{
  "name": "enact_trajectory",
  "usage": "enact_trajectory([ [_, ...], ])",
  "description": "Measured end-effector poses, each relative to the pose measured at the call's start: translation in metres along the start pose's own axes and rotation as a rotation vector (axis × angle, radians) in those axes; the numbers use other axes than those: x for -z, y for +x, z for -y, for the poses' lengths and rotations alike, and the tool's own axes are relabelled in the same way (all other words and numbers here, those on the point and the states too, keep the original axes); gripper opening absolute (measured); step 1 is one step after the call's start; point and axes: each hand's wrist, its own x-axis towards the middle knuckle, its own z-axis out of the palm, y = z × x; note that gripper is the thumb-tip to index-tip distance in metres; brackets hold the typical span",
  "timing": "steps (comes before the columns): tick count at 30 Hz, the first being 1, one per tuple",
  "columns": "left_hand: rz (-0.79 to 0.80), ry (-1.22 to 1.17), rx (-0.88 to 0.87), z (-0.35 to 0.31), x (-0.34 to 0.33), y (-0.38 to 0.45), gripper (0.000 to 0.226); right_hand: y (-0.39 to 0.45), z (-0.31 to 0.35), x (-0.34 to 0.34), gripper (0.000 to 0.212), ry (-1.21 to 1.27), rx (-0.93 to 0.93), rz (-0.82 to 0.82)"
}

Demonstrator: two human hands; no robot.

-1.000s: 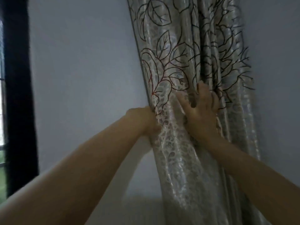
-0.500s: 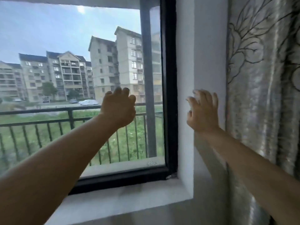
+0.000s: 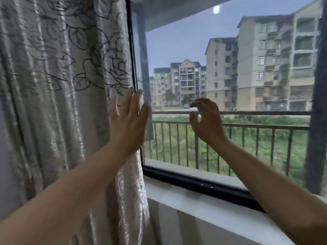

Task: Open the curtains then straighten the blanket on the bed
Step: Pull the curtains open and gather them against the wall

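Observation:
A beige curtain (image 3: 58,89) with a dark floral outline pattern hangs on the left, covering the left edge of the window (image 3: 230,76). My left hand (image 3: 130,121) is raised flat with fingers spread, right at the curtain's right edge, holding nothing. My right hand (image 3: 207,121) hovers in front of the glass with curled, parted fingers, empty. The bed and the blanket are out of view.
A black window frame (image 3: 194,184) sits above a white sill (image 3: 203,207). Outside are a metal balcony railing (image 3: 247,124), grass and apartment blocks. A dark vertical frame post (image 3: 318,103) stands at the far right.
The view has swung left from the right-hand curtain, past the window, to the left-hand curtain. Both hands let go of the right curtain and now hang free by the left one.

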Motion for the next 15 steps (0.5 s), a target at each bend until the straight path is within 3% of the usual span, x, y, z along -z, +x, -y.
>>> enact_trajectory([
  [3,0.071,0.011,0.195,0.038,-0.024,-0.009,0.059,0.016,0.022,-0.067,0.030,0.200,-0.007,0.102],
  [7,0.234,-0.225,0.633,0.073,-0.068,-0.004,0.087,0.050,0.044,-0.156,0.057,0.462,-0.043,0.259],
  [11,0.181,-0.224,0.761,0.106,-0.114,0.012,0.091,0.089,0.054,-0.222,0.070,0.697,-0.099,0.340],
  [15,0.115,-0.210,0.960,0.149,-0.159,0.009,0.095,0.114,0.061,-0.282,0.047,0.980,-0.138,0.326],
])
